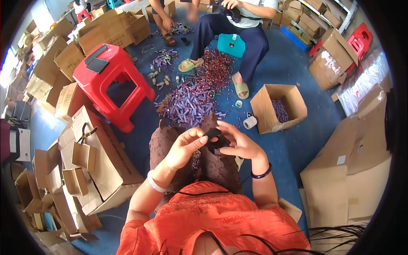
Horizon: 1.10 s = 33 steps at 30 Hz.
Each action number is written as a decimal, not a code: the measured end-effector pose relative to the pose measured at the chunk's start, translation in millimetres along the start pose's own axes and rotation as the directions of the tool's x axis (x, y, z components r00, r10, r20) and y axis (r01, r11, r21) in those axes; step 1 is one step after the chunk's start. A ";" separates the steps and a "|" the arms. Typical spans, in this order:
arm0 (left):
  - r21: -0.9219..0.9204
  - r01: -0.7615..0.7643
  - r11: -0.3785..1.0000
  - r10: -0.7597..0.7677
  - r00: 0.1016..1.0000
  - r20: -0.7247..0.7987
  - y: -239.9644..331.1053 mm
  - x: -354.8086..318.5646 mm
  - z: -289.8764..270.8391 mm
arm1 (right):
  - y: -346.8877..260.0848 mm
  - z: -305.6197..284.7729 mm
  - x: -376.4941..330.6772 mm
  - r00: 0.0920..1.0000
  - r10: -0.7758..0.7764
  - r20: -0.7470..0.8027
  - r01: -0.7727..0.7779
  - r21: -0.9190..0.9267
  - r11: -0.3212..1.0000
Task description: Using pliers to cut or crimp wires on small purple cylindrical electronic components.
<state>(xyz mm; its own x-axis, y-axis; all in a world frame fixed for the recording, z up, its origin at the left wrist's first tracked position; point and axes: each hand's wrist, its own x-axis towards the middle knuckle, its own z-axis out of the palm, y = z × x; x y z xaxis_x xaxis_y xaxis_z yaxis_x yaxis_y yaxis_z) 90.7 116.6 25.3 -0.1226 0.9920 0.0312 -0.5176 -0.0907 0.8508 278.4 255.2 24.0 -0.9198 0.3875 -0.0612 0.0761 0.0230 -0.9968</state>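
Both hands [187,148] [244,145] touch a curved, matte black piece [220,144].

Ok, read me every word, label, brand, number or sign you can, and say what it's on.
Nothing reads clearly.
Orange shirt: lettering on the front, too blurred.
Large carton at left: dark print on its side, too small.
Upper-left carton: print, too blurred.
White patch on right-hand carton: any print too small.

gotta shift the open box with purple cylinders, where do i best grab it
Probably by the top rims of two opposite walls of the open cardboard box, coming from above: the top is open, the walls stand up, and the purple cylinders lie low inside. Mind the white roll beside its left.
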 end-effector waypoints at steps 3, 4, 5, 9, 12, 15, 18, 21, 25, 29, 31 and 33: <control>-0.065 0.010 0.998 -0.012 1.000 -0.024 -3.7 -6.2 -3.3 | 13.4 -2.3 -8.8 0.965 0.260 -0.036 -0.262 -0.077 0.962; -0.056 0.033 0.998 -0.036 0.999 -0.040 -3.7 -9.3 -5.4 | 15.1 7.4 -13.2 0.967 0.129 -0.220 -0.153 -0.097 0.983; -0.057 0.037 0.998 -0.039 0.998 -0.039 -4.0 -11.8 -9.3 | 12.0 9.5 -14.7 0.966 0.131 -0.223 -0.155 -0.095 0.983; 0.229 0.125 0.966 -0.098 0.987 -0.126 -4.3 -23.6 -15.8 | -2.1 23.0 -20.3 0.864 -0.355 -0.357 0.028 -0.671 0.741; 0.184 0.336 0.924 -0.281 0.920 -0.272 2.7 -28.3 -11.8 | -7.1 27.1 -19.5 0.751 -0.619 -0.231 0.118 -0.875 0.470; 0.080 0.372 0.925 -0.345 0.908 -0.237 -22.1 -28.0 -18.5 | -12.3 24.0 -19.3 0.713 -0.677 -0.182 0.142 -0.908 0.393; 0.159 0.176 0.972 -0.147 0.973 -0.177 -37.3 -32.2 -12.3 | -11.8 22.6 -20.6 0.679 -0.711 -0.182 0.152 -0.913 0.379; 0.116 0.004 0.993 0.015 0.986 -0.165 -42.6 -32.4 -3.6 | -5.5 20.4 -22.9 0.664 -0.716 -0.215 0.152 -0.899 0.411; 0.038 -0.044 0.998 0.052 0.966 -0.254 -53.4 -28.8 4.4 | -21.3 36.6 -24.7 0.516 -0.803 -0.298 -0.025 -0.942 0.334; 0.081 -0.008 0.997 0.029 0.964 -0.264 -53.2 -24.7 10.3 | 9.1 57.1 -46.2 0.773 -0.496 -0.397 0.311 -0.444 0.840; 0.059 -0.082 0.995 0.094 0.965 -0.243 -45.9 -20.9 21.3 | 18.7 64.5 -40.8 0.829 -0.439 -0.347 0.295 -0.395 0.870; 0.374 -0.167 0.912 0.222 0.969 -0.108 -39.6 -19.3 19.9 | 27.8 62.1 -39.0 0.848 -0.429 -0.312 0.303 -0.379 0.875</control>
<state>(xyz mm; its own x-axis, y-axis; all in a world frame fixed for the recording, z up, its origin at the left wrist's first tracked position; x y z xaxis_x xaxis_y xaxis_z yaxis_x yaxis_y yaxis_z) 130.4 102.7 1.4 -0.3252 0.9317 0.1622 -0.1355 -0.2156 0.9670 292.5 183.5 -4.4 -0.6924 0.6063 0.3911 -0.0659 0.4867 -0.8711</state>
